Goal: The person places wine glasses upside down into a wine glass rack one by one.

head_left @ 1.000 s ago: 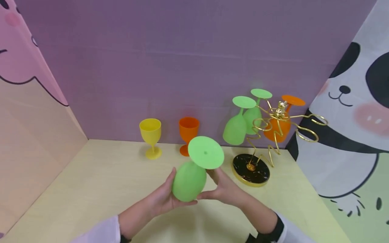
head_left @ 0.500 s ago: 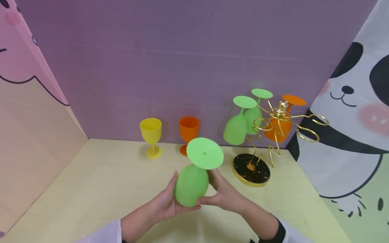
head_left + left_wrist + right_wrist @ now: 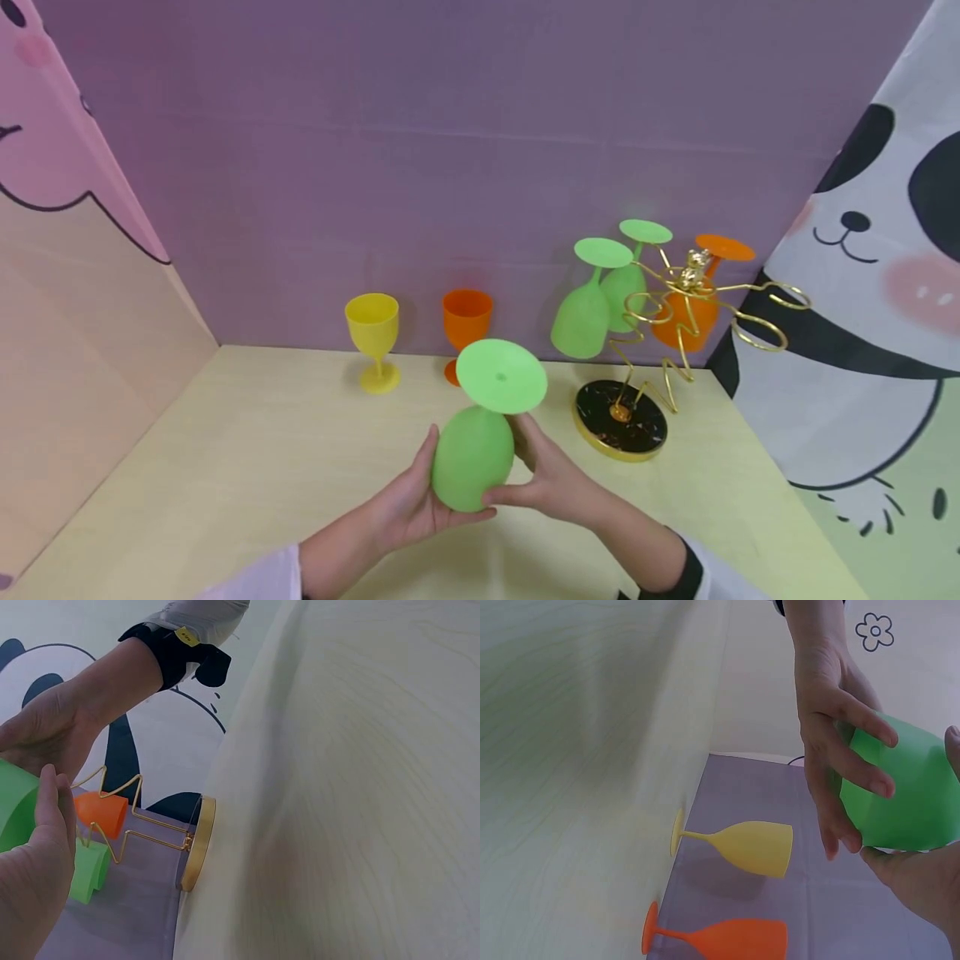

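Note:
A green goblet (image 3: 474,462) is held upside down above the table, its round foot uppermost and tilted toward the head camera. My left hand (image 3: 408,500) grips the bowl from the left, with the thumb on its side and fingers beneath. From the right, my right hand (image 3: 551,475) holds the same bowl, its thumb low on the side and the other fingers partly hidden behind. In the right wrist view the left fingers wrap the green bowl (image 3: 907,787) near its rim.
A yellow goblet (image 3: 372,325) and an orange goblet (image 3: 467,317) stand upright at the back of the table (image 3: 262,450). To the right, a gold wire rack (image 3: 678,300) on a black round base (image 3: 619,419) carries two green goblets (image 3: 583,317) and an orange one (image 3: 688,321), all inverted.
Over the last second the held goblet has shifted slightly right and down with both hands. In the last half second its foot has tipped a little left. The rack and standing goblets look unchanged.

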`<action>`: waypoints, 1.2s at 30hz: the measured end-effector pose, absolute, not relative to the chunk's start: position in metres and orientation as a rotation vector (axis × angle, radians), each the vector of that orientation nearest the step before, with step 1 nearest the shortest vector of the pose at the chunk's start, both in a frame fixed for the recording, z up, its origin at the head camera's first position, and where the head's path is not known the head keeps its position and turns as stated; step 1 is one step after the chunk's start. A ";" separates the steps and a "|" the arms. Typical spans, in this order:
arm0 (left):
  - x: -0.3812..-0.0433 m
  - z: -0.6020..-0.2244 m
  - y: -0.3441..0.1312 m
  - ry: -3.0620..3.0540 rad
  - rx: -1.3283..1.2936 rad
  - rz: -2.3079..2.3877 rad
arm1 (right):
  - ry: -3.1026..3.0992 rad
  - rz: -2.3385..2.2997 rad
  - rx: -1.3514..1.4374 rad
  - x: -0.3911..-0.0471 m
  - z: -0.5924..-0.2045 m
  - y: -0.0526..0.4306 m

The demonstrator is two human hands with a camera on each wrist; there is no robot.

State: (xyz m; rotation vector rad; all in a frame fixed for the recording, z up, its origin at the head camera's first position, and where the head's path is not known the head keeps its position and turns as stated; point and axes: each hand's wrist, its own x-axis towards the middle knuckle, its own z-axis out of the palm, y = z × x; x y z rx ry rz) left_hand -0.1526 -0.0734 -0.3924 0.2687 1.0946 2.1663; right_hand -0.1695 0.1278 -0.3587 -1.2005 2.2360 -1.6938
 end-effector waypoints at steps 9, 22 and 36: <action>-0.152 -0.393 -0.074 1.049 0.238 2.177 | 2.248 -1.677 -1.161 -0.167 -0.360 0.125; -0.153 -0.395 -0.072 1.062 0.228 2.179 | 2.310 -1.660 -1.049 -0.166 -0.360 0.124; -0.154 -0.396 -0.070 1.042 0.233 2.173 | 2.347 -1.617 -0.977 -0.168 -0.357 0.124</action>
